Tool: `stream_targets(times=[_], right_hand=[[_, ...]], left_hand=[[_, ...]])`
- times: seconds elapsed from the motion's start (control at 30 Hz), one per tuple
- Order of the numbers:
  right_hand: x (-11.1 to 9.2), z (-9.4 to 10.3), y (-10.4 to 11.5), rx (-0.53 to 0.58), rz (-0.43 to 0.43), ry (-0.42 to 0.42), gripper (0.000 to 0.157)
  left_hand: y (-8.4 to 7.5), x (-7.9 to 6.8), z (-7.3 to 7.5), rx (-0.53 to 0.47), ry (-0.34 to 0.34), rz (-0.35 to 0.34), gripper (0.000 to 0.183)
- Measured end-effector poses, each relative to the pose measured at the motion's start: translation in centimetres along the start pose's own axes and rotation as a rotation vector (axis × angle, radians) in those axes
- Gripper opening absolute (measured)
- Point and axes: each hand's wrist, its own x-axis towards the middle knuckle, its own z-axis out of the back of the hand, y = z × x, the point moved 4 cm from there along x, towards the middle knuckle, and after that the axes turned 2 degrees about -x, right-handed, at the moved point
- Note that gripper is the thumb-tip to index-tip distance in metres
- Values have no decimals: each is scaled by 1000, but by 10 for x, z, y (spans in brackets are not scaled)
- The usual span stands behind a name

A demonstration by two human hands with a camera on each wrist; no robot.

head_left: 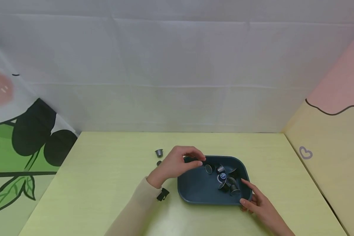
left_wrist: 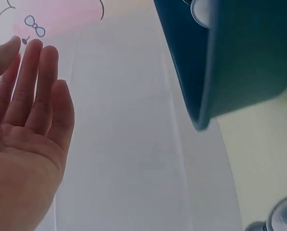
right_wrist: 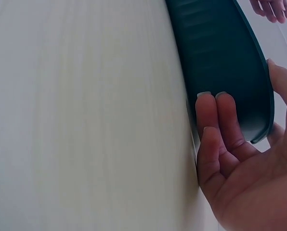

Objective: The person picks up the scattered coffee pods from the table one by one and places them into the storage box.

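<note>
A dark blue-green tray stands on the table with several small coffee capsules heaped in its right half. My right hand grips the tray's near right corner; in the right wrist view the thumb is at the rim and fingertips lie against the outer wall. Over the far left edge of the tray hovers my left hand, its fingers loosely bent, and the left wrist view shows nothing in it. Behind that hand, left of the tray, a silvery capsule and a second capsule, partly hidden, are on the table.
The pale yellow table ends at a white cloth backdrop. Printed panels border it, with a pinkish-cream one on the right. A black band piece sits at the left wrist.
</note>
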Motion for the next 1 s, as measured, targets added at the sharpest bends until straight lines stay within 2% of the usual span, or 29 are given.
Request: stream_targets(times=[0.2,0.33,0.73,1.0], right_hand=[[2,0,-3,0,-5,3,67],[2,-1,-4,4,-8,1,68],[1,0,-2,-21,-26,-6,68],[2,0,-5,19,-6,1,68]], left_hand=[[9,-16,18,28,-43,40,15],[18,-28,30,62,-68,101,14],[69,-64,53,110,-162,284,16],[92,-78,60,198,-190,341,18]])
